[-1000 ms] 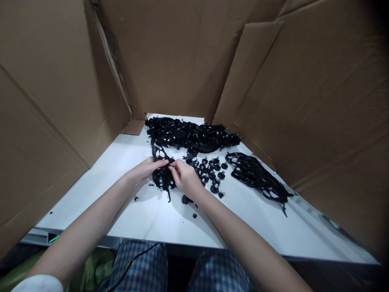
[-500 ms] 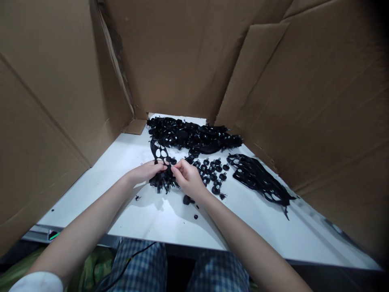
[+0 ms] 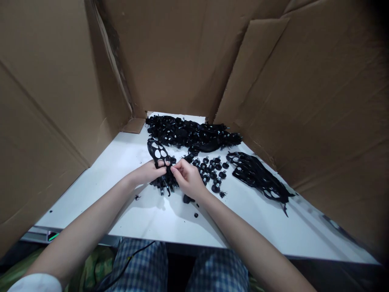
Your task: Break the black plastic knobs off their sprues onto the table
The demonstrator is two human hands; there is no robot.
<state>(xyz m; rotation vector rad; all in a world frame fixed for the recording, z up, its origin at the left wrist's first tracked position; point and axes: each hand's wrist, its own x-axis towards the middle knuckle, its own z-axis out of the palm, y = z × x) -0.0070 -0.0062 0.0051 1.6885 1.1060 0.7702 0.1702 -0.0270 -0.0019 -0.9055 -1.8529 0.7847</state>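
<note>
My left hand [image 3: 151, 172] is closed round a black rubber sheet with round holes [image 3: 160, 153], whose upper part sticks up beyond the fingers. My right hand [image 3: 187, 177] pinches at the right edge of that sheet, fingertips together; what lies between them is too small to make out. Below both hands, a cluster of dark pieces with metal stems [image 3: 165, 187] rests near the table. Just right of my right hand lie several loose round black parts with metal studs [image 3: 213, 175].
A long heap of black parts [image 3: 188, 134] lies along the back of the white table [image 3: 146, 223]. At the right is a stack of perforated black sheets [image 3: 258, 177]. Brown cardboard walls [image 3: 182, 56] enclose the back and sides. Small black scraps [image 3: 196, 215] lie near the front.
The holed black sheet has tilted slightly left and more of its holes show. Both hands stay close together in nearly the same place.
</note>
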